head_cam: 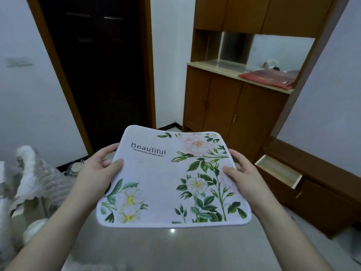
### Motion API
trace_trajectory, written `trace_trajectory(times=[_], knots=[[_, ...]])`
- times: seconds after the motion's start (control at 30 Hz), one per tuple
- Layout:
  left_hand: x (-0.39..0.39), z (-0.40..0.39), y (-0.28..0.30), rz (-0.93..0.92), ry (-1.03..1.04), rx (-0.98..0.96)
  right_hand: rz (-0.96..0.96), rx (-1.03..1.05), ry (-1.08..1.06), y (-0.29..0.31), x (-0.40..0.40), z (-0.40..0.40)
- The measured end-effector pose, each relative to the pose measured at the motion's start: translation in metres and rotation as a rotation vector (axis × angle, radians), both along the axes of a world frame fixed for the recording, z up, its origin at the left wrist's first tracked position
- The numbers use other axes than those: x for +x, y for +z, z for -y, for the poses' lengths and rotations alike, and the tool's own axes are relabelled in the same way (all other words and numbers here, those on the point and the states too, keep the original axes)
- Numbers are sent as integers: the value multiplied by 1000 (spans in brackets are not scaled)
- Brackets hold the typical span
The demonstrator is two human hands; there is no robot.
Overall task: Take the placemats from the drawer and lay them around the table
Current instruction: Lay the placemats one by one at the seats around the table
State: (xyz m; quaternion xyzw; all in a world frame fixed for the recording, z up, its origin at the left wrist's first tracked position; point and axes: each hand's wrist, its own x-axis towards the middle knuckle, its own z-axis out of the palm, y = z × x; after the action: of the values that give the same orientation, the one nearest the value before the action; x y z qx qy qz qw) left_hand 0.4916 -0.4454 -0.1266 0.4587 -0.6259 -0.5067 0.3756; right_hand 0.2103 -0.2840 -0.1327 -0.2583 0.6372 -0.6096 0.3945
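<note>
white fabric placemat [172, 178] with green leaves, white and pale pink flowers and the word "beautiful" printed on it, held up in the air in front of the person, printed side up, roughly flat with its far edge curling up a bit. it may be a stack of mats, cannot tell from this angle. left hand [97, 171] has its grip grasping the placemat at the left edge, thumb on top, fingers curled under. right hand [244, 173] has its grip grasping the right edge the same way, thumb on top near the rose stems. both forearms reach in from the bottom corners. placemat hangs above a glossy grey desk [175, 249], not touching it, a light glare spot shows on the desk just below the mat's near edge. low brown cabinet on the right has a drawer [278, 173] pulled open, pale inside. tall wooden cupboard [234, 106] behind, with a red flat item [271, 78] lying on its ledge. dark doorway [101, 71] at back left. white feathery swan ornament [39, 173] at left beside the desk, blurred.
</note>
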Motion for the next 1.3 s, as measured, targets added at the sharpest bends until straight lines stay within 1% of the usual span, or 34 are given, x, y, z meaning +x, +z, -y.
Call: trace_trajectory(times=[0.17,0.37,0.67,0.93,1.1,1.3], knots=[[6,58,5,-25,47,31,-22,-6,46,0,-2,71],[-3,114,5,-1,107,31,-75,14,97,2,-18,140],[-67,197,-7,30,206,73,-74,-9,216,-6,-97,254],[-119,249,-2,34,331,59,-37,-30,324,2,-161,346],[-115,281,-9,86,447,8,-35,-10,373,-4,-157,406],[-77,328,-27,76,545,21,-52,36,450,-13,-123,480]])
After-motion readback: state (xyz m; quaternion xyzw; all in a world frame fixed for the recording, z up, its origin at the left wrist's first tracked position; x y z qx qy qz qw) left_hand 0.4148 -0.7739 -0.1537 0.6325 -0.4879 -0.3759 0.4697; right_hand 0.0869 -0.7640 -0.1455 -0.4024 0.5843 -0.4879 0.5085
